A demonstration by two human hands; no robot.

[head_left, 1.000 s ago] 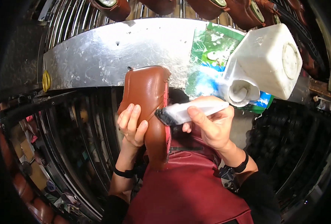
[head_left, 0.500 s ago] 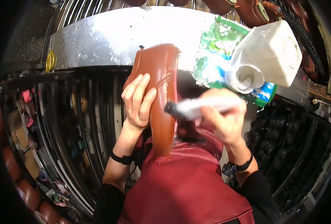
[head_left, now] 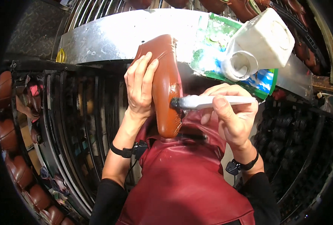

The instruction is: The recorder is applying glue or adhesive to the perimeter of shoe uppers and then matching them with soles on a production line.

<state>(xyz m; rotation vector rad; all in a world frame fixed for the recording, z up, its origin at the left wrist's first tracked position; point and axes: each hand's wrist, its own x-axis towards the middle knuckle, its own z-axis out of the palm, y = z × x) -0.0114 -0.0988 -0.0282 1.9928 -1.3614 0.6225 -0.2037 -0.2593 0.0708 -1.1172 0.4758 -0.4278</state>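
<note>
A brown leather shoe upper [head_left: 165,86] is held up in front of me, its rounded toe pointing down toward my lap. My left hand [head_left: 141,84] wraps round its left side, fingers pressed on the leather. In my right hand [head_left: 232,114] is a white-handled brush [head_left: 200,101], pinched between thumb and fingers. Its dark bristles touch the right lower edge of the shoe near the toe. Wet, shiny patches show along that edge. The underside of the shoe is turned away to the right and mostly hidden.
A metal bench top [head_left: 136,35] curves across the far side. On its right, over a green and blue plastic sheet [head_left: 266,80], a white plastic jug [head_left: 264,41] lies with a cut, open mouth. Black rails [head_left: 95,112] stand at left. More brown shoes [head_left: 20,172] line the left.
The shoe has tilted and risen slightly, its toe now higher above my lap. The brush has moved down along the edge closer to the toe, and my right hand has shifted slightly right.
</note>
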